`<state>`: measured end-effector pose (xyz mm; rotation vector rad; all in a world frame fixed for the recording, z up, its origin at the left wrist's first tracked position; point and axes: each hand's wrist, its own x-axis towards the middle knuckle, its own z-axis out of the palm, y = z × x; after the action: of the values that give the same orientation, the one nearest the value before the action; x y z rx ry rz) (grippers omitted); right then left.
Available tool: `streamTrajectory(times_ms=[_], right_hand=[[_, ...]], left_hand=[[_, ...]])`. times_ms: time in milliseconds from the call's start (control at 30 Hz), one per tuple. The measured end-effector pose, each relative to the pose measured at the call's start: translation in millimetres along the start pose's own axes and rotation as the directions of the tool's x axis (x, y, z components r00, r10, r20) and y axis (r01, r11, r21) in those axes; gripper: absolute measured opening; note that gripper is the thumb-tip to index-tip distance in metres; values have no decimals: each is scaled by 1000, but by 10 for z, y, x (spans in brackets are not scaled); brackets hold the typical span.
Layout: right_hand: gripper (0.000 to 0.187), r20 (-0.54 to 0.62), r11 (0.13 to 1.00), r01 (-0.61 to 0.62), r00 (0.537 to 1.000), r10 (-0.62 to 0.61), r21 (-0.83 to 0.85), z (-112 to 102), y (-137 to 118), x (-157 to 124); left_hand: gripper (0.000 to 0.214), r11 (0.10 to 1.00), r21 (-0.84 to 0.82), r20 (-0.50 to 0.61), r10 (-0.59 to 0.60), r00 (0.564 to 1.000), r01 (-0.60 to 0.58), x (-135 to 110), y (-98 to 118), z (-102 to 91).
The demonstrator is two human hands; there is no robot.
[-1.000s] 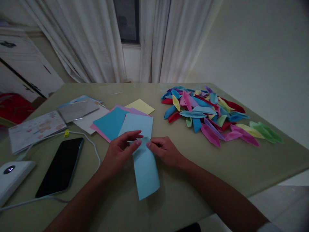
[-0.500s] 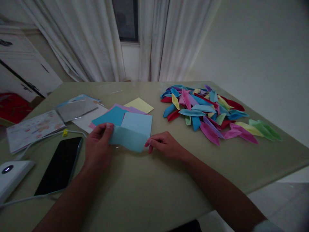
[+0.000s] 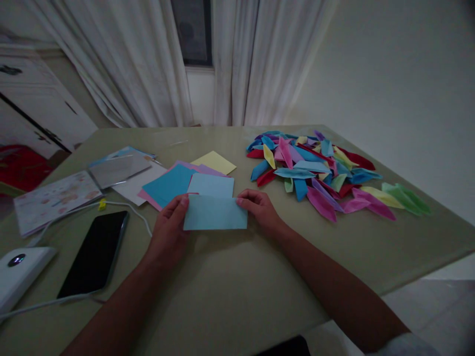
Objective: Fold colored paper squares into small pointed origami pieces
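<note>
A light blue folded paper strip (image 3: 215, 212) lies crosswise just above the table. My left hand (image 3: 168, 230) pinches its left end with thumb and fingers. My right hand (image 3: 260, 207) pinches its right end. Right behind the strip lies a fan of flat paper squares (image 3: 174, 182) in blue, pink, purple and light blue, with a yellow square (image 3: 214, 161) further back.
A heap of folded coloured paper pieces (image 3: 319, 173) fills the right of the olive table (image 3: 230, 296). A black phone (image 3: 94, 252) on a white cable, a white device (image 3: 17, 277), and printed sheets (image 3: 52, 198) lie at the left. Curtains hang behind.
The light blue strip was turned from lengthwise to crosswise. My left hand swung out to the left and came back, and both hands now hold the strip by its ends.
</note>
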<state>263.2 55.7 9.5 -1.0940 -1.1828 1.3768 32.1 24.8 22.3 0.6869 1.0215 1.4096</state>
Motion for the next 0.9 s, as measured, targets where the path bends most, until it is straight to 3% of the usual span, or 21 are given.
streamTrajectory(times_ms=[100,233,400,533,667,767,900], right_hand=[[34,-60,984,-99,992,109,151,15,-25,11],[38,-64,965,-145,985,162,221,24,-58,8],[41,-66,957,-158,982,179,244,31,-67,-3],[42,-106,962,-138,980,167,235,34,-61,1],[47,-170,974,-105,975,141,202,21,-65,11],[50,-186,978,-91,974,126,186,11,-62,18],[50,-197,979,-80,973,117,190,11,-52,22]], left_hand=[[49,998,-19,111,-64,992,66,-41,-10,-5],[46,998,-11,100,-66,993,68,-95,-95,9],[51,996,56,165,-71,984,63,-45,-160,-33],[43,978,165,120,108,987,-127,-22,-119,-27],[26,843,402,71,361,930,-358,-44,-78,-13],[20,803,478,89,359,929,-356,-59,-72,-12],[27,834,443,63,336,940,-328,-68,-70,1]])
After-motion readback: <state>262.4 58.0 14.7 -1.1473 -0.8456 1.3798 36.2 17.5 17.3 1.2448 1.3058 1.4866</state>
